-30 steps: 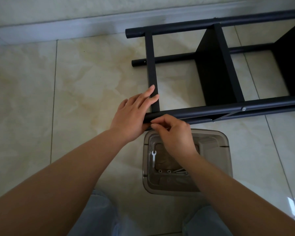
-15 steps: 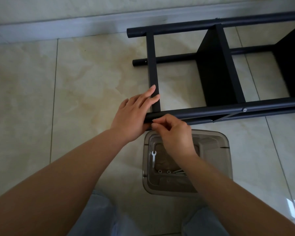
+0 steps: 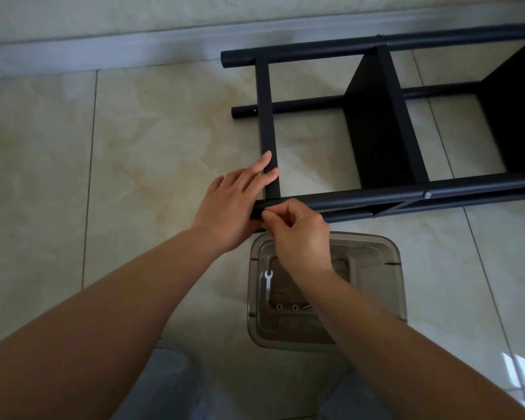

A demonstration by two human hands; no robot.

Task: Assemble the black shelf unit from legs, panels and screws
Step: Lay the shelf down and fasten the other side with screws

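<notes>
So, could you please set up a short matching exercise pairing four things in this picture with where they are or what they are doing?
Things:
1. left hand
2. right hand
3. wrench
4. silver screw

States:
A. lies inside the clear bin
B. sits in the near leg, at the right
C. fingers straight, resting on the crossbar
D. fingertips pinched at the near leg's end

Pairs: 1-C, 2-D, 3-A, 4-B
</notes>
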